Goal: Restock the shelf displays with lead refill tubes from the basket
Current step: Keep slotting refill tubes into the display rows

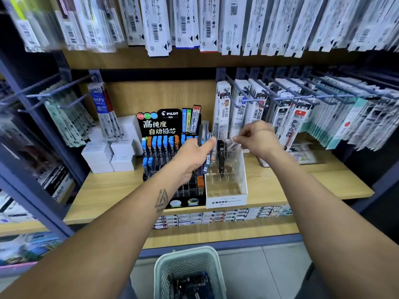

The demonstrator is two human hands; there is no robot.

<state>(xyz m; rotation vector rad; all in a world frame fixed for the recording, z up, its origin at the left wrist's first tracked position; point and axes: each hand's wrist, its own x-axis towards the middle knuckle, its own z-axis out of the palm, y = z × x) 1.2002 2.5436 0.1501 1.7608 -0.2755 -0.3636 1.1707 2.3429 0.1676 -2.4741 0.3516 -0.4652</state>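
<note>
A black Pilot display (170, 124) with blue- and orange-capped lead tubes stands on the wooden shelf (302, 186). Right of it sits a white and clear MONO display (225, 200) with one black tube (221, 156) standing in a back slot. My left hand (194, 157) grips a bunch of lead refill tubes (205, 134) between the two displays. My right hand (258, 138) pinches a small pale tube (234, 141) above the MONO display's back row. A pale green basket (187, 257) with dark tubes inside sits on the floor below.
White boxes (108, 154) are stacked left of the Pilot display. Hanging refill packs on blue hooks (280, 98) crowd the right side and the row above. Small packs line the lower shelf edge (216, 216). Bare wood lies right of the MONO display.
</note>
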